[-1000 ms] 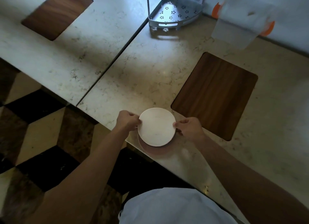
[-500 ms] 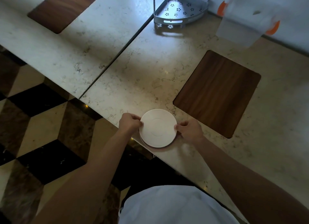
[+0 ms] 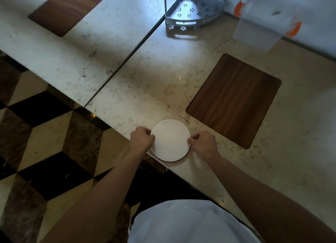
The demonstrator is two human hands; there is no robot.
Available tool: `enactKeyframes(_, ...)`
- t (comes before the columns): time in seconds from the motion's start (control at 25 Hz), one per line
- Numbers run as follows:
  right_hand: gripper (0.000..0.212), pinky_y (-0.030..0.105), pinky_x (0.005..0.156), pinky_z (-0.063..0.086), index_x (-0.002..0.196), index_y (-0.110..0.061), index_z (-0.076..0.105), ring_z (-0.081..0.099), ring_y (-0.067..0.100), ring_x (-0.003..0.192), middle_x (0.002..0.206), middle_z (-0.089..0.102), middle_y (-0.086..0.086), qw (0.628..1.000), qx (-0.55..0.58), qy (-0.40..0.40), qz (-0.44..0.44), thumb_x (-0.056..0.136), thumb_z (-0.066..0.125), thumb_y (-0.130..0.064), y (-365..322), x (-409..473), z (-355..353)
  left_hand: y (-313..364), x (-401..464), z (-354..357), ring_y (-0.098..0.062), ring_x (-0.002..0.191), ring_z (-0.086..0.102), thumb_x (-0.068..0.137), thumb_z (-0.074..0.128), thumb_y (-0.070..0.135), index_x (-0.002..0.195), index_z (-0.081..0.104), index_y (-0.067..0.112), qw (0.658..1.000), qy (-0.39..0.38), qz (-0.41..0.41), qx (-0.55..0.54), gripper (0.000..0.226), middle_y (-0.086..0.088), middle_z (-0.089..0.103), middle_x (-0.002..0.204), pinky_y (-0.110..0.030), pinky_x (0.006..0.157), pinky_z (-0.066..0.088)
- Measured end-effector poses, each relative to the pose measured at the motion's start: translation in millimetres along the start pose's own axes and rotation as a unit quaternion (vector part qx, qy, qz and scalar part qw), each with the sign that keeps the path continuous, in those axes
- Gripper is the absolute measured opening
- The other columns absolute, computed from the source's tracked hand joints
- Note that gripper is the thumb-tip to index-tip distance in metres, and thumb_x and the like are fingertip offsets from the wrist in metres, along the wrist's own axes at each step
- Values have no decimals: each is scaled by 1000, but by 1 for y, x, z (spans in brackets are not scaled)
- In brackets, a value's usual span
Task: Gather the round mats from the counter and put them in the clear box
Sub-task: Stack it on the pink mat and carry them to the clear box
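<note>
Both hands pinched the stack of round white mats at the counter's near edge, left hand and right hand on opposite rims. Gathering seemed done; next, carrying them to the clear box at the counter's far side.

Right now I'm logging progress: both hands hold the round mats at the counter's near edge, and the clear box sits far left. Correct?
Not quite. The head view shows the clear box far right, by the wall. Both the left hand and right hand do hold the round mats at the counter's near edge.
</note>
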State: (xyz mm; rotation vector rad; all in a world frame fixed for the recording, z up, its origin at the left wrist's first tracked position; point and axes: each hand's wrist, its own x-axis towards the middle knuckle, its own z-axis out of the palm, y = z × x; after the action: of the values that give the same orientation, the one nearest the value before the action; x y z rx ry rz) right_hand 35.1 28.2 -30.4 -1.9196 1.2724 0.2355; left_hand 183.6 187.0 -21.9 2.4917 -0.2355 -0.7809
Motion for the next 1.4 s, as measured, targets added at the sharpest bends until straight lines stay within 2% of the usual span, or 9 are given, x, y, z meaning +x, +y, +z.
enactKeyframes(0.12,22,26,66,45,87,-12,78,68,22,78,83,75,6,999,-25,30,18,86,70,-33,-3,-4,3,8,-1,3,-32,74,66,73,60,10,72,65,-3,998,0,-3,68,14,-19,68,74,-36,56,48)
enactKeyframes(0.28,24,29,66,50,91,-10,76,70,27,80,86,75,10,998,-15,33,43,84,71,-32,-6,-3,7,14,-1,8,-34,67,59,72,61,9,66,43,7,995,4,-12,103,19,-20,59,70,-31,47,33)
enactKeyframes(0.44,24,26,60,45,84,-5,76,68,24,71,74,71,8,997,38,6,70,80,73,-29,-2,2,5,12,6,5,-26,61,51,70,63,9,71,49,4,997,-9,-52,61,15,-9,50,64,-28,46,31)
enactKeyframes(0.6,28,31,63,52,76,-3,72,69,25,72,75,73,12,994,71,-10,87,75,75,-31,0,7,3,8,12,4,-29,74,63,70,65,11,83,62,-3,995,-29,-93,11,20,-15,65,77,-30,52,40)
enactKeyframes(0.8,31,35,68,56,68,-1,73,65,23,60,64,71,15,993,81,-54,66,75,71,-31,1,12,0,6,15,3,-27,72,66,69,67,16,87,66,2,993,-45,-110,-5,22,-14,69,80,-29,52,46)
enactKeyframes(0.88,26,34,64,54,65,-6,72,62,21,57,58,67,9,993,79,-72,54,75,69,-29,1,13,-2,5,17,2,-27,73,66,69,68,14,85,66,1,992,-40,-116,-27,21,-14,68,78,-30,55,48)
enactKeyframes(1.08,19,30,63,50,72,-10,74,65,21,65,63,69,5,993,68,-92,39,75,70,-29,3,17,-5,6,18,0,-31,76,66,68,68,10,69,64,-1,986,-54,-121,-104,12,-14,63,73,-45,71,59)
enactKeyframes(1.2,14,33,68,54,76,-15,76,67,20,68,66,70,1,992,86,-91,35,77,74,-28,4,21,-12,16,20,-4,-28,75,63,70,67,7,73,66,-1,980,-79,-110,-143,8,-13,63,78,-36,63,54)
enactKeyframes(1.4,23,35,67,51,82,-3,75,67,24,71,70,70,11,991,110,-61,34,81,75,-26,9,36,-34,59,31,-4,-26,84,64,72,66,-4,87,71,-2,975,-123,-76,-171,16,-15,67,93,-33,57,56)
